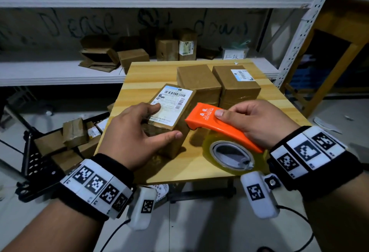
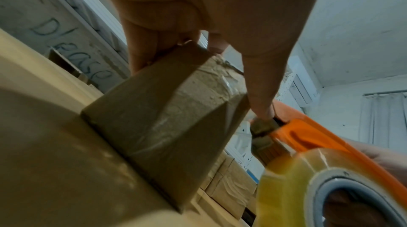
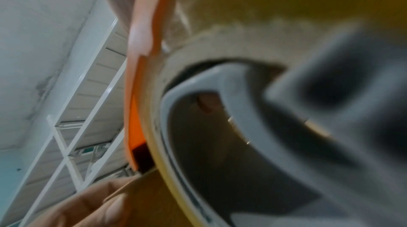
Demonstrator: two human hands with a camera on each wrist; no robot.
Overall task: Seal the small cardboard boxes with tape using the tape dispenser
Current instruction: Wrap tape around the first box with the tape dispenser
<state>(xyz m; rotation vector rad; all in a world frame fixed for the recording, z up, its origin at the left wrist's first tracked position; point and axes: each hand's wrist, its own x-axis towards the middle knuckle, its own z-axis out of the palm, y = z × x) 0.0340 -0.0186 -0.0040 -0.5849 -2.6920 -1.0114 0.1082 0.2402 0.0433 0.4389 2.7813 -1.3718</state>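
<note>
A small cardboard box [image 1: 171, 110] with a white shipping label on top stands on the wooden table [image 1: 199, 168]. My left hand [image 1: 137, 130] grips it, fingers on the label and thumb along its near side. The left wrist view shows the box [image 2: 163, 123] with clear tape over its end, and my fingers [image 2: 141, 46] curled over its far edge. My right hand [image 1: 257, 120] holds the orange tape dispenser [image 1: 215, 126] by its handle, thumb on top. Its front end touches the box's right side. The yellowish tape roll [image 1: 231, 154] fills the right wrist view [image 3: 264, 13].
Two more cardboard boxes [image 1: 197, 81] [image 1: 236, 84] stand behind on the table. Grey shelves [image 1: 60, 70] at the back carry several boxes. A black cart [image 1: 40, 160] at the left holds more boxes. Another wooden frame [image 1: 339, 56] stands at the right.
</note>
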